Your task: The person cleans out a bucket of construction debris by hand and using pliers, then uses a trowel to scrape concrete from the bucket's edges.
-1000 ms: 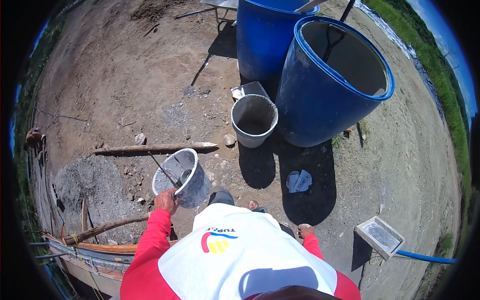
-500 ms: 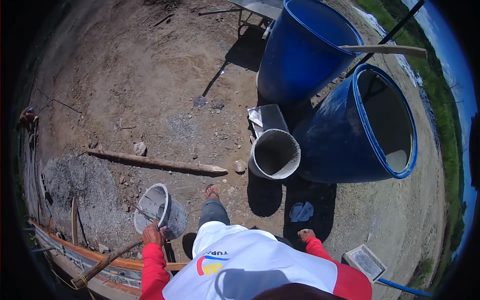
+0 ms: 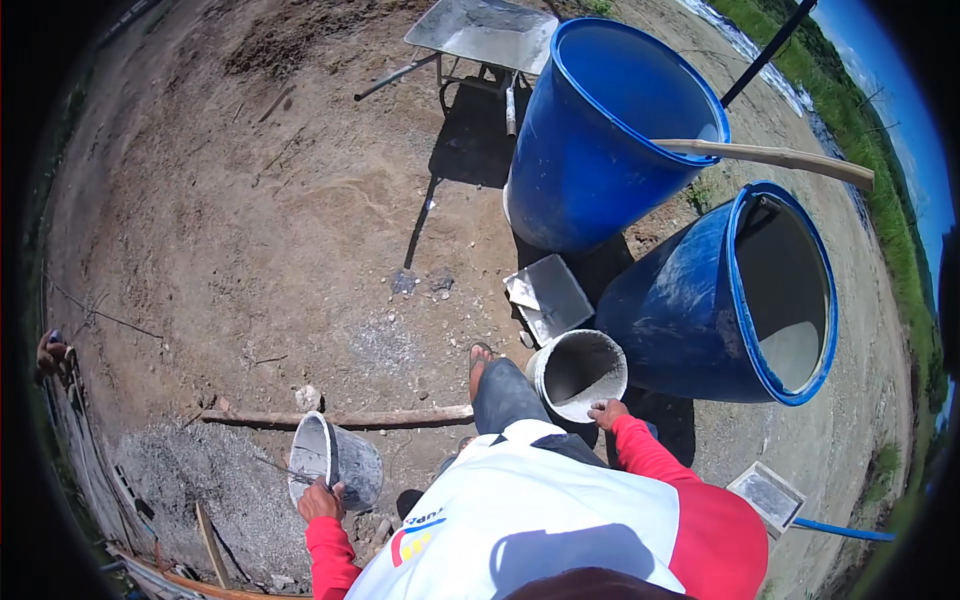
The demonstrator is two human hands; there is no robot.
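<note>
Fingers of the left hand, in the head view, are curled around the rim of a grey bucket, which leans with its mouth toward the left. The right hand has its bent fingers at the near rim of a second bucket; whether they have closed on it cannot be told. That second bucket stands just beside a blue barrel and a rectangular tray. Behind the first bucket, a wooden pole lies on the ground.
</note>
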